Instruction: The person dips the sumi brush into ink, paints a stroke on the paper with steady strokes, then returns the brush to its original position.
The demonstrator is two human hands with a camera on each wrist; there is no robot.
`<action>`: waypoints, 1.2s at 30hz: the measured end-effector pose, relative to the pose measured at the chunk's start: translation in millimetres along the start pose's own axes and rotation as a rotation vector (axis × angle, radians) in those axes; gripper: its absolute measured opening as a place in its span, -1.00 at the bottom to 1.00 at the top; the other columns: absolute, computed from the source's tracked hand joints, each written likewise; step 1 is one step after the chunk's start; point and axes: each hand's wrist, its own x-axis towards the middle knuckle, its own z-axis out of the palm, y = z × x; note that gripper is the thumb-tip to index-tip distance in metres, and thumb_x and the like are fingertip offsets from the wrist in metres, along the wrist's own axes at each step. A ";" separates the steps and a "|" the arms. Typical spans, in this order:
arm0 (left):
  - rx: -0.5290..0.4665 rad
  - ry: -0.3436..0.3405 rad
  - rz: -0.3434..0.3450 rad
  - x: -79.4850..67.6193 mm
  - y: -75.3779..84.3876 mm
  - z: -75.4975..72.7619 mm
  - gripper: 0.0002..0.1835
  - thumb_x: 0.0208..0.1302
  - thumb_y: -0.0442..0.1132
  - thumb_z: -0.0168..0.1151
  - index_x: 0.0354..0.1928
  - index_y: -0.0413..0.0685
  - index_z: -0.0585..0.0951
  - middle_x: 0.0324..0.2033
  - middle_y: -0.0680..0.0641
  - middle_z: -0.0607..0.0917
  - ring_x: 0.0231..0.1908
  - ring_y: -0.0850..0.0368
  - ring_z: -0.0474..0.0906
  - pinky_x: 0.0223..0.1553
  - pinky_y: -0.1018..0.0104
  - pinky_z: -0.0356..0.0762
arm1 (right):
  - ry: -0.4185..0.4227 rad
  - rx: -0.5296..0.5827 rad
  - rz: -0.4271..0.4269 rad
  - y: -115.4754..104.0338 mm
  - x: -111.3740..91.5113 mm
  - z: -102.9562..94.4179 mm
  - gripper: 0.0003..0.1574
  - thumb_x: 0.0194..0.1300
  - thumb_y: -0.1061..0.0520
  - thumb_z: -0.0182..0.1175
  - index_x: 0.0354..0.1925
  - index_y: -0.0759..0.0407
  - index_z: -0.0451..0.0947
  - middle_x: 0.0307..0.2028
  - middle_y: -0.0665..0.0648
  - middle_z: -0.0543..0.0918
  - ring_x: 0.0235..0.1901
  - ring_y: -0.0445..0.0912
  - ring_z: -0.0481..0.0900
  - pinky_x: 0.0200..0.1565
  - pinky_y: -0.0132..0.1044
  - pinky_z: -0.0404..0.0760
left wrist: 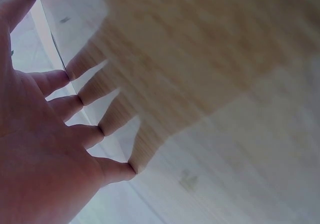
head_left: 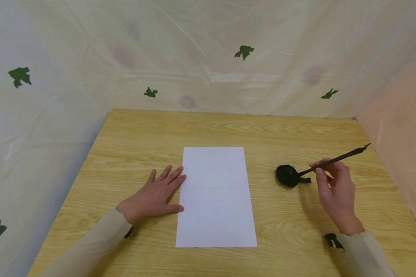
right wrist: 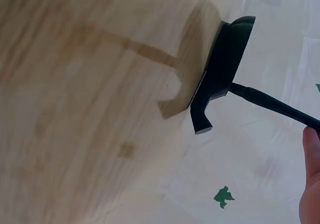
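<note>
Judged as dipping step: pinching brush (head_left: 346, 156) in right hand (head_left: 337, 192), clamped between thumb and fingers, lower end down in black dish (head_left: 287, 177), tip hidden. Next move likely calls for lifting clear without drips or tipping dish. Touching left edge of white paper (head_left: 215, 207), left of dish, with left hand (head_left: 154, 197), fingers straight, spread apart. Underneath, wood-grain bench (head_left: 142, 132). Around, pale sheeting (head_left: 194, 34), wrinkled, with scattered green patches (head_left: 244, 52).

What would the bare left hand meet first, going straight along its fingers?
The white, rectangular paper sheet: the left hand has its index fingertip over the sheet's left edge in the head view, though actual contact is unclear.
</note>
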 end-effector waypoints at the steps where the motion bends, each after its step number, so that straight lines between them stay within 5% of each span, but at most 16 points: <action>1: 0.001 0.001 0.001 -0.1 -0.3 0.2 -0.01 0.19 0.46 0.03 0.51 0.04 0.12 0.51 -0.05 -0.04 0.46 -0.20 -0.19 0.23 -0.43 -0.14 | -0.002 -0.009 -0.007 -0.9 0.4 -0.8 -0.49 0.19 0.62 0.08 0.12 0.56 0.30 -0.08 0.26 0.56 -0.05 -0.28 0.57 -0.08 -0.58 0.48; 18: -0.025 -0.025 -0.020 -1.2 -0.1 -0.2 -0.02 0.20 0.46 0.00 0.52 0.09 0.07 0.52 0.02 -0.11 0.47 -0.14 -0.25 0.26 -0.40 -0.16 | -0.025 -0.011 -0.046 -6.2 1.1 -4.3 -0.49 0.16 0.65 0.07 0.10 0.58 0.31 -0.13 0.33 0.56 -0.07 -0.27 0.58 -0.11 -0.59 0.48; 36: -0.008 -0.009 -0.014 -1.2 0.9 1.7 -0.01 0.19 0.46 0.04 0.52 0.06 0.10 0.51 -0.03 -0.06 0.46 -0.19 -0.21 0.24 -0.43 -0.14 | 0.020 -0.106 -0.030 -8.4 3.6 -4.9 -0.53 0.15 0.59 0.18 0.04 0.59 0.31 -0.15 0.13 0.57 -0.09 -0.38 0.53 -0.17 -0.67 0.44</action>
